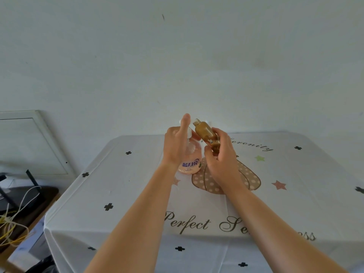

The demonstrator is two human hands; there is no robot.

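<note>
A pink pump soap bottle point(190, 161) with a blue label stands on the table near its middle. My left hand point(176, 141) lies over its white pump head, fingers fairly straight, thumb pointing up. My right hand point(221, 154) grips a small amber bottle point(206, 134) with its cap off, tilted so the threaded neck points up and left, close beside the pump. Most of the pump head is hidden behind my left hand.
The table carries a white cloth point(122, 194) printed with black clovers, stars, a dotted pumpkin and script lettering. A framed panel point(31, 142) leans on the wall at left. Lower left, a dark stand holds a router and tangled yellow and white cables point(11, 221).
</note>
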